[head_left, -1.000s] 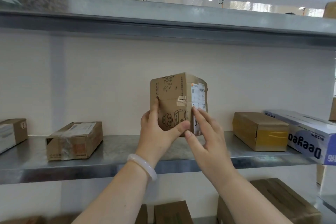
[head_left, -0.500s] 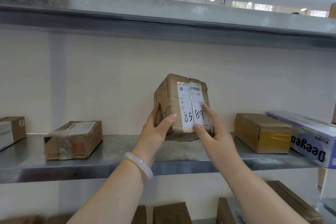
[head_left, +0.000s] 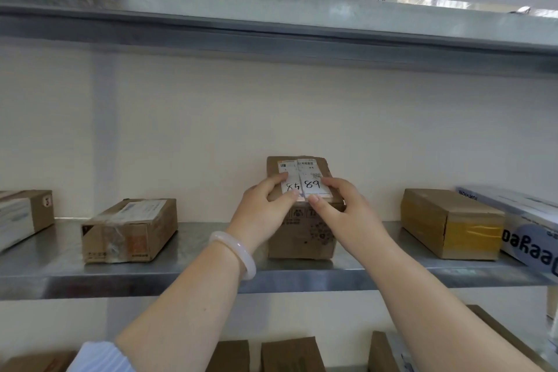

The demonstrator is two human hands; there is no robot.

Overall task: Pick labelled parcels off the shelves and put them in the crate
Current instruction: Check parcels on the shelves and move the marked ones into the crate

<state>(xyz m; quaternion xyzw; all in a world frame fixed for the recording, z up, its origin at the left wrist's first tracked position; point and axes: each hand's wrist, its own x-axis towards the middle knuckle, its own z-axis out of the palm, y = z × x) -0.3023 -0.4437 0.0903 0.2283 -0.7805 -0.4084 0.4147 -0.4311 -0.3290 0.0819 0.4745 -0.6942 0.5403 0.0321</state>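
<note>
**Parcel 85/89: Two-Hand Hold at the Middle Shelf**

Nearest the camera, a striped sleeve [head_left: 96, 356] and two bare forearms reach up and forward. The left wrist carries a pale bangle [head_left: 238, 251]. Below the forearms, several brown cartons [head_left: 290, 353] lie on a lower level, only partly visible.

The left hand [head_left: 265, 205] and the right hand [head_left: 341, 208] both grip the labelled parcel [head_left: 302, 235], a small brown cardboard box. Each hand closes over one top side edge, fingers curled onto the top face and thumb at the near top edge, so neither hand is free. The thumbs lie side by side at the lower edge of the white label [head_left: 305, 181], leaving the handwritten figures 85 and 89 readable. This hold probably serves to check the label while keeping the box square.

The parcel stands at mid-width of the metal shelf [head_left: 211, 254], its base apparently on the shelf surface near the front edge. Whether the shelf bears its weight cannot be confirmed.

Neighbouring items stand well apart:
- **Left:** a taped carton [head_left: 129, 229] and a further box [head_left: 21, 214].
- **Right:** a yellow-taped carton [head_left: 450, 223] and a white-and-blue printed carton [head_left: 525, 229].

None touches the parcel, so a straight pull toward the body appears unobstructed. Behind the parcel is the cream back wall [head_left: 271, 115]. Overhead, the upper shelf [head_left: 271, 18] limits lift height, so draw outward rather than upward. The crate is not in view.
</note>
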